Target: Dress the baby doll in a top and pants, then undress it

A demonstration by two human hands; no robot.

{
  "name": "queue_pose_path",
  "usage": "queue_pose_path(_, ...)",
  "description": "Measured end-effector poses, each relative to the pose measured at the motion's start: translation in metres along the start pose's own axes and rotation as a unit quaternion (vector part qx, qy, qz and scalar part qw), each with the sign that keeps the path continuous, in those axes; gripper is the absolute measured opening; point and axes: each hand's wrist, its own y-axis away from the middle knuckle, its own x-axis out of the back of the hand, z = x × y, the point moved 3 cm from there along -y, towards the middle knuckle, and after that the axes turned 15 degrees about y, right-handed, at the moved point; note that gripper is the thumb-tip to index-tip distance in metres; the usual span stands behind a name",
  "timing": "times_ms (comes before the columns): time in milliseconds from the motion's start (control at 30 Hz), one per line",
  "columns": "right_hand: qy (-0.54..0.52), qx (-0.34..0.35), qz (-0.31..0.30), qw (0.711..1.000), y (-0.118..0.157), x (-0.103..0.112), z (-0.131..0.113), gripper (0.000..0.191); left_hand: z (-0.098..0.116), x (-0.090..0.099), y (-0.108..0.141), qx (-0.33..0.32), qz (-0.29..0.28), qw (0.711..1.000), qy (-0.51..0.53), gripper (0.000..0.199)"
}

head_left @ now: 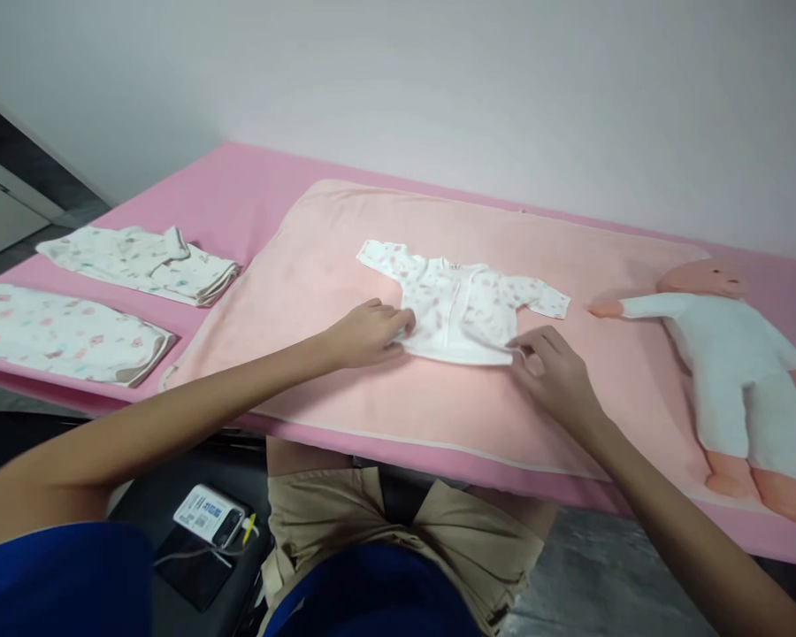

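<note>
A small white baby top [447, 305] with a pink print lies spread on a light pink blanket [318, 265], its sleeves out to both sides. My left hand [371, 334] has curled fingers at the top's lower left corner. At the lower right corner, my right hand [554, 372] pinches the hem between thumb and fingers. To the right of the top lies a doll [723, 363] in a white suit, on its back with one arm stretched toward the top.
Folded printed clothes [139, 261] and a folded printed cloth [66, 332] lie on the pink table cover [199, 199] at left. A white power bank [209, 515] with a cable rests below the table edge. A wall stands behind.
</note>
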Motion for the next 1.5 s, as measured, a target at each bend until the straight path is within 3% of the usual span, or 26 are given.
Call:
queue_pose_path(100,-0.001,0.085,-0.020,0.996,0.036,0.025,-0.010,0.010,0.027,0.015,0.040,-0.045,-0.055,0.997,0.025,0.029)
queue_pose_path(200,-0.016,0.135,-0.069,0.988,0.052,0.029,-0.008,0.015,0.030,0.025,0.050,-0.060,-0.067,0.995,0.047,0.040)
queue_pose_path(300,-0.021,0.067,-0.070,0.995,0.029,0.013,0.010,0.022,0.008,0.028,0.015,-0.050,0.005,0.998,0.033,0.047)
queue_pose_path(367,-0.008,0.011,-0.062,0.998,-0.006,-0.005,0.025,0.032,-0.016,0.027,-0.027,-0.017,0.065,0.998,0.010,0.050)
queue_pose_path(433,0.006,-0.019,-0.074,0.997,-0.048,-0.026,0.039,0.041,-0.039,0.024,-0.074,0.040,0.083,0.996,-0.018,0.053)
queue_pose_path(500,0.012,-0.063,-0.134,0.989,-0.087,-0.047,0.053,0.048,-0.058,0.021,-0.115,0.102,0.035,0.994,-0.027,0.058)
queue_pose_path(567,0.010,-0.105,-0.220,0.970,-0.115,-0.062,0.063,0.052,-0.071,0.022,-0.140,0.155,-0.038,0.987,-0.021,0.061)
queue_pose_path(633,-0.006,-0.129,-0.280,0.951,-0.131,-0.068,0.068,0.052,-0.077,0.027,-0.149,0.182,-0.092,0.979,0.007,0.060)
queue_pose_path(733,-0.054,-0.112,-0.321,0.939,-0.137,-0.064,0.065,0.055,-0.074,0.039,-0.142,0.167,-0.110,0.978,0.057,0.047)
queue_pose_path(1000,-0.150,-0.093,-0.215,0.961,-0.117,-0.021,0.039,0.057,-0.033,0.069,-0.097,0.061,-0.025,0.990,0.127,0.032)
queue_pose_path(1200,-0.121,-0.066,-0.221,0.966,-0.108,0.031,0.020,0.052,0.018,0.099,-0.067,0.001,0.062,0.991,0.121,0.036)
queue_pose_path(1400,-0.135,-0.054,-0.029,0.989,-0.098,0.103,-0.003,0.056,0.075,0.137,-0.042,-0.012,0.115,0.987,0.115,0.051)
queue_pose_path(1500,-0.099,-0.038,0.023,0.994,-0.089,0.136,-0.016,0.054,0.103,0.155,-0.027,-0.019,0.139,0.987,0.082,0.061)
